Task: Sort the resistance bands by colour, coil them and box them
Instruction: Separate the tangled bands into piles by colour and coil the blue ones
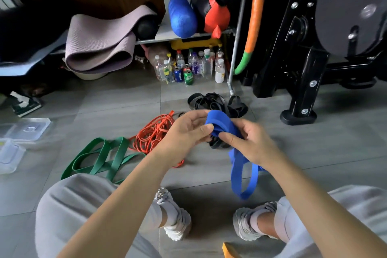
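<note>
Blue band held above the floor btwn the knees, top wound into a coil, rest hanging as a loop. L hand pinches the coil w/ thumb + fingers. R hand grips the band, forefinger on the coil. Orange bands and green bands lie left, black bands behind, clear boxes far left.

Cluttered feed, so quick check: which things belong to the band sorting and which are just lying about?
Job: blue band, gripped by left hand and right hand; green bands; orange bands; black bands; clear box.
Lying about: bottles; mat; roller; book.
</note>
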`<action>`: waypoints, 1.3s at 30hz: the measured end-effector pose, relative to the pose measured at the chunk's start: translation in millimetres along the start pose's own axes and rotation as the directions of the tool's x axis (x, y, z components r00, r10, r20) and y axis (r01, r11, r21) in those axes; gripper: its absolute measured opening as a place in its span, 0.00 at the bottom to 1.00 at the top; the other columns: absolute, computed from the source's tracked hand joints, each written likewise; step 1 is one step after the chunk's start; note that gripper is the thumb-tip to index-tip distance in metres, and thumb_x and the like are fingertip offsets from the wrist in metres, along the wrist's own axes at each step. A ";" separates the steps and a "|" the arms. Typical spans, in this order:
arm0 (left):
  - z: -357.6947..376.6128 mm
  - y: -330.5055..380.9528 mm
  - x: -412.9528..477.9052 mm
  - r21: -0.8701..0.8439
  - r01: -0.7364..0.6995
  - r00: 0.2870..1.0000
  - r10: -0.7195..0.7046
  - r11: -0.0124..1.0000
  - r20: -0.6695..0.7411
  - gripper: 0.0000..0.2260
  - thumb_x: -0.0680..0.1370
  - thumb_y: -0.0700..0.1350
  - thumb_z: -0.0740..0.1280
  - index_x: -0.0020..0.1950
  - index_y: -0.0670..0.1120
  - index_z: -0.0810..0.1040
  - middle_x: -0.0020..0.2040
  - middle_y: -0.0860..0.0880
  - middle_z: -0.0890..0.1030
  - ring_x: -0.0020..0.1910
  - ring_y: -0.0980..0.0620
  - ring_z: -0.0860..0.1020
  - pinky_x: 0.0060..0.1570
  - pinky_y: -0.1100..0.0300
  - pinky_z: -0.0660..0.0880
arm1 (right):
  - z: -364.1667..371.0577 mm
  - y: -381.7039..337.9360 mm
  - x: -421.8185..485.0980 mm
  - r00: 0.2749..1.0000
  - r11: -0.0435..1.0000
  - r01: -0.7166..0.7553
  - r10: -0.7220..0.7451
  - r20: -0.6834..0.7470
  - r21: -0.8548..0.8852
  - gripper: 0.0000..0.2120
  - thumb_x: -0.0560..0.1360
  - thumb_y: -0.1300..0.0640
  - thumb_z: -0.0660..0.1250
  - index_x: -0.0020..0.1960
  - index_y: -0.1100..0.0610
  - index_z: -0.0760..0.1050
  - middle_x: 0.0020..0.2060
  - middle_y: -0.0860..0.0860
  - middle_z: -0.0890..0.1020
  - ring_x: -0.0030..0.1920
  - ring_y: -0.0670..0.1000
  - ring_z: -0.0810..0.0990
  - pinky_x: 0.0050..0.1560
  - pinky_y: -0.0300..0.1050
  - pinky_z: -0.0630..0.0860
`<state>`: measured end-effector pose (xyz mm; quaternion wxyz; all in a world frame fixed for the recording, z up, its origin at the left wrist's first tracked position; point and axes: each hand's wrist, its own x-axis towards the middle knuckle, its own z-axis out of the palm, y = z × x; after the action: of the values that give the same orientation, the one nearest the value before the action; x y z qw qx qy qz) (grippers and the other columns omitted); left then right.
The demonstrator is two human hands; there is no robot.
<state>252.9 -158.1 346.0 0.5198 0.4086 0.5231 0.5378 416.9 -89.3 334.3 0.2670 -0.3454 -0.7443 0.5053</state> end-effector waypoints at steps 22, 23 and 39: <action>-8.1 18.1 0.8 0.161 -0.078 0.996 0.082 0.984 -0.020 0.14 0.70 0.35 0.73 0.53 0.46 0.79 0.44 0.49 0.84 0.42 0.55 0.81 0.41 0.64 0.77 | -5.6 -10.9 4.7 0.999 0.989 0.032 -0.032 -0.003 0.142 0.16 0.67 0.62 0.74 0.51 0.48 0.78 0.42 0.44 0.85 0.46 0.42 0.82 0.45 0.33 0.77; -6.4 15.4 -0.1 0.041 -0.068 0.998 0.068 0.997 -0.002 0.14 0.69 0.35 0.73 0.53 0.45 0.79 0.45 0.48 0.84 0.43 0.53 0.81 0.44 0.61 0.79 | -1.6 -12.4 4.9 0.999 0.981 0.039 -0.038 -0.013 0.188 0.14 0.66 0.60 0.75 0.50 0.49 0.80 0.42 0.50 0.85 0.46 0.50 0.83 0.47 0.40 0.80; -21.1 60.2 1.9 0.837 -0.146 0.989 0.059 0.528 0.135 0.10 0.70 0.48 0.74 0.49 0.51 0.79 0.37 0.54 0.81 0.32 0.55 0.78 0.39 0.57 0.77 | 0.2 -22.8 20.7 0.989 0.996 0.075 -0.080 0.125 0.046 0.16 0.61 0.56 0.78 0.48 0.50 0.81 0.41 0.50 0.86 0.44 0.51 0.84 0.51 0.51 0.80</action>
<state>224.0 -153.9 402.8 0.2486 0.6623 0.6686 0.2292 398.4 -78.9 356.6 0.2459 -0.2778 -0.7620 0.5308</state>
